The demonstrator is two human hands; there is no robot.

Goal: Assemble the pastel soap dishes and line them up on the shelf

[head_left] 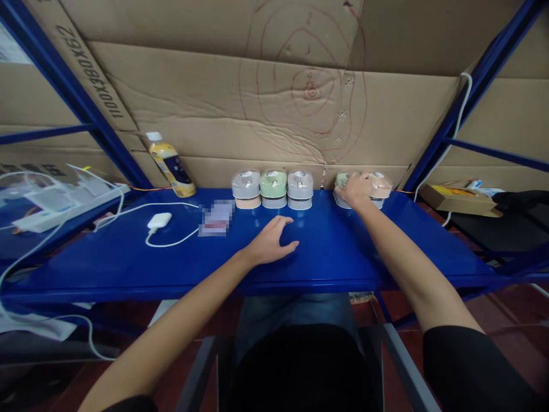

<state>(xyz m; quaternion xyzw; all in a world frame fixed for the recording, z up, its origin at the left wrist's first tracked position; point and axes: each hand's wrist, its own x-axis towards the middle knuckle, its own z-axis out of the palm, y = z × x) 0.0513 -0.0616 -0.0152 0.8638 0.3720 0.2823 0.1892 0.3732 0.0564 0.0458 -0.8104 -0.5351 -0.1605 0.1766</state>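
My left hand [272, 241] is held above the front part of the blue table [326, 252], fingers apart and nothing in them. On the right, my right hand [357, 189] reaches over a small green-lidded box [342, 200], its thumb at the left side and its fingers curled over the top; the hand hides much of it. Beside it stands a peach-lidded box [381, 186], partly behind the hand. Left of these, three similar boxes form a row: a grey-lidded box with a peach base [247, 186], a green-lidded box with a grey base [273, 186] and an all-grey box [300, 186].
A yellow drink bottle [172, 169] stands at the back left. In front lie a white charger [159, 221] with a cable and a blurred flat object [215, 218]. Cardboard [193, 103] walls the back; blue posts [467, 97] frame both sides.
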